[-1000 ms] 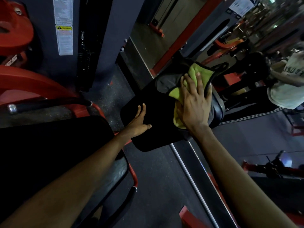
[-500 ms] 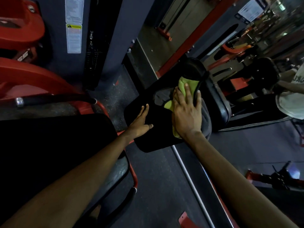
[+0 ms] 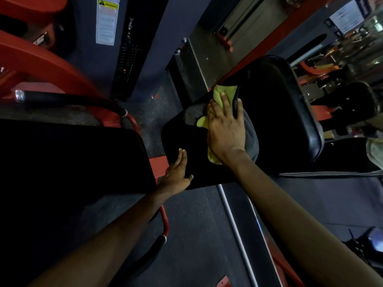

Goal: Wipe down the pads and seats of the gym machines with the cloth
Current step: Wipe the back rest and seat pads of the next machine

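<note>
Nearest on the left lies a broad black pad (image 3: pixel 72 158), with a red frame tube (image 3: pixel 164 220) curving down past its right edge over the dark floor (image 3: pixel 196 235). Beyond it, the left hand (image 3: pixel 177 175) rests on the near left edge of the black seat (image 3: pixel 182 137), fingers straight and close together, thumb out to the side. Farther along the seat, the right hand (image 3: pixel 226 129) presses flat on the cloth (image 3: pixel 223 92), its fingers straight and slightly spread. The cloth is yellow-green with a grey part and lies towards the seat's far right side, showing past the fingertips and at both sides of the palm. Just behind it rises the black back pad (image 3: pixel 290 104). Far left, a weight stack (image 3: pixel 126 59) stands beside a warning label (image 3: pixel 106 21).
</note>
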{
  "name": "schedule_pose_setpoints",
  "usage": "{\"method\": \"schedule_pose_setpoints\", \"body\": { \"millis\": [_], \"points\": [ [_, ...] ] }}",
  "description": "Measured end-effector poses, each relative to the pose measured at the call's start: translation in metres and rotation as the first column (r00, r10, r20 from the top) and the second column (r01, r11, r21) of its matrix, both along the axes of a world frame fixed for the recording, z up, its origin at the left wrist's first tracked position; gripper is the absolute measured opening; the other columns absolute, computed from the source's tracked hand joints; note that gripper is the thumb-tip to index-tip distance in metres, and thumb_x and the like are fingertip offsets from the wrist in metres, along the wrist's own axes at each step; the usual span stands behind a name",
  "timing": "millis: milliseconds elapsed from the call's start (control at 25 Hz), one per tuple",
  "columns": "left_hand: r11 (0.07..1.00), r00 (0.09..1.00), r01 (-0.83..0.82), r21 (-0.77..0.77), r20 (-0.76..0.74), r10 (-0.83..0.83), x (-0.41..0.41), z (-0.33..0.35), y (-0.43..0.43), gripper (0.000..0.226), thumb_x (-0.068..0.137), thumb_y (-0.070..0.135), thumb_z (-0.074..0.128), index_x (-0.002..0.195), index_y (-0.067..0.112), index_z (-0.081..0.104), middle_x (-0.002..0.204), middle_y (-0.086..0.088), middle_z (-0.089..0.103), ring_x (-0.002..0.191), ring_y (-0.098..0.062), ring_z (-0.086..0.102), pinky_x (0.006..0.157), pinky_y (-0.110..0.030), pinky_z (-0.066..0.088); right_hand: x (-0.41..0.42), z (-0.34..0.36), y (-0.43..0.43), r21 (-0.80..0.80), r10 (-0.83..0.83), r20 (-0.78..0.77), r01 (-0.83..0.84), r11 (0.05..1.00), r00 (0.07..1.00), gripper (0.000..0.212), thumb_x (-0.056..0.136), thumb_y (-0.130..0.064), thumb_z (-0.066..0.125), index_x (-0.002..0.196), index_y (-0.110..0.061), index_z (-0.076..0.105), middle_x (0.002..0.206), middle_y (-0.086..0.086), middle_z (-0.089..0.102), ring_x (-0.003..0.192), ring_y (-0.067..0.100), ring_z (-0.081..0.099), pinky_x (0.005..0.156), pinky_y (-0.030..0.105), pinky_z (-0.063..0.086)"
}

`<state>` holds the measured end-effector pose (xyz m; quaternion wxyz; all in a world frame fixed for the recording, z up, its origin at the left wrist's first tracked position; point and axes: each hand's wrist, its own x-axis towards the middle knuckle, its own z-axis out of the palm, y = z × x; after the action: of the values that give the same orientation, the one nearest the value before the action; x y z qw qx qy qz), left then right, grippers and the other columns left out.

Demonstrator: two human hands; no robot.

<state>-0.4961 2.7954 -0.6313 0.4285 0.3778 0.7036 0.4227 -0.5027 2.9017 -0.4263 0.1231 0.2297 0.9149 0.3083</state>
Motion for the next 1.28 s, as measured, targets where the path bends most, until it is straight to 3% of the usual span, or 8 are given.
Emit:
{"method": "schedule_pose_setpoints", "body": {
  "millis": [240, 400, 520, 600, 800, 960, 1120, 1280],
  "points": [
    [0.999, 0.996, 0.025, 0.035, 0.087, -0.028, 0.004, -0.016, -0.012, 0.102, 0.095, 0.024, 0.065, 0.157, 0.033, -0.016, 0.160, 0.016, -0.026, 0.151, -0.014, 0.009, 0.114, -0.027, 0.031, 0.023, -0.014, -0.013, -0.095, 0.080, 0.107, -0.070, 0.993, 0.991, 0.065, 0.095, -0.026, 0.021, 0.155, -0.006, 0.036, 0.165, 0.010, 0.029, 0.157, 0.031, 0.005, 0.124, 0.059, -0.002],
    [0.999, 0.992, -0.001, 0.047, 0.127, -0.005, 0.007, -0.023, -0.008, 0.099, 0.096, 0.020, 0.064, 0.158, 0.024, -0.014, 0.161, 0.010, -0.027, 0.153, -0.014, 0.001, 0.110, -0.019, 0.023, -0.016, -0.023, -0.003, -0.055, 0.056, 0.069, -0.052, 0.997, 0.996, 0.059, 0.098, -0.022, 0.040, 0.155, -0.005, 0.036, 0.163, 0.010, 0.031, 0.157, 0.032, 0.006, 0.123, 0.058, -0.003],
    [1.000, 0.991, -0.016, 0.018, 0.135, 0.014, 0.015, -0.028, -0.013, 0.098, 0.095, 0.018, 0.065, 0.159, 0.020, -0.008, 0.164, 0.005, -0.020, 0.152, -0.020, 0.015, 0.116, -0.029, 0.032, -0.058, -0.039, 0.002, -0.063, 0.037, 0.127, -0.029, 0.998, 0.991, 0.055, 0.099, -0.022, 0.047, 0.151, -0.006, 0.041, 0.162, 0.012, 0.033, 0.157, 0.033, 0.007, 0.123, 0.059, -0.003],
    [1.000, 0.995, -0.016, 0.021, 0.100, 0.014, 0.020, -0.030, -0.015, 0.098, 0.093, 0.016, 0.066, 0.159, 0.018, -0.007, 0.165, 0.002, -0.017, 0.148, -0.028, 0.031, 0.107, -0.037, 0.044, -0.059, -0.046, 0.002, -0.066, 0.051, 0.177, -0.040, 0.997, 0.983, 0.054, 0.099, -0.024, 0.047, 0.150, -0.007, 0.044, 0.161, 0.013, 0.034, 0.157, 0.033, 0.008, 0.123, 0.059, -0.003],
    [0.998, 0.996, -0.054, 0.044, 0.078, 0.051, 0.032, -0.027, -0.018, 0.098, 0.094, 0.018, 0.066, 0.158, 0.013, -0.009, 0.165, -0.005, -0.016, 0.154, -0.021, 0.005, 0.120, -0.035, 0.026, -0.040, -0.056, -0.001, -0.112, 0.121, 0.225, -0.098, 0.989, 0.967, 0.053, 0.098, -0.026, 0.047, 0.148, -0.009, 0.047, 0.157, 0.010, 0.041, 0.156, 0.032, 0.009, 0.122, 0.060, -0.001],
    [0.998, 0.997, -0.040, 0.039, 0.061, 0.037, 0.034, -0.036, -0.019, 0.101, 0.095, 0.024, 0.065, 0.157, 0.020, -0.014, 0.166, -0.001, -0.019, 0.153, -0.016, 0.006, 0.117, -0.030, 0.023, -0.072, -0.073, -0.003, -0.125, 0.152, 0.279, -0.121, 0.985, 0.948, 0.049, 0.101, -0.027, 0.046, 0.146, -0.009, 0.051, 0.152, 0.011, 0.046, 0.155, 0.033, 0.013, 0.122, 0.059, -0.001],
    [0.996, 0.993, -0.054, 0.069, 0.107, 0.046, 0.032, -0.045, -0.024, 0.101, 0.094, 0.018, 0.066, 0.159, 0.027, -0.011, 0.166, 0.005, -0.018, 0.149, -0.005, 0.000, 0.108, -0.013, 0.018, -0.042, -0.075, -0.004, -0.171, 0.180, 0.275, -0.136, 0.976, 0.944, 0.048, 0.102, -0.027, 0.044, 0.148, -0.014, 0.049, 0.155, 0.007, 0.044, 0.156, 0.029, 0.013, 0.124, 0.056, 0.000],
    [0.995, 0.988, -0.075, 0.064, 0.138, 0.065, 0.041, -0.048, -0.033, 0.100, 0.096, 0.019, 0.065, 0.157, 0.039, -0.012, 0.164, 0.012, -0.018, 0.144, 0.000, 0.003, 0.100, -0.011, 0.027, -0.031, -0.082, -0.007, -0.205, 0.221, 0.292, -0.165, 0.965, 0.930, 0.049, 0.101, -0.032, 0.047, 0.148, -0.017, 0.050, 0.156, 0.004, 0.044, 0.156, 0.029, 0.013, 0.124, 0.058, 0.001]
  ]
}}
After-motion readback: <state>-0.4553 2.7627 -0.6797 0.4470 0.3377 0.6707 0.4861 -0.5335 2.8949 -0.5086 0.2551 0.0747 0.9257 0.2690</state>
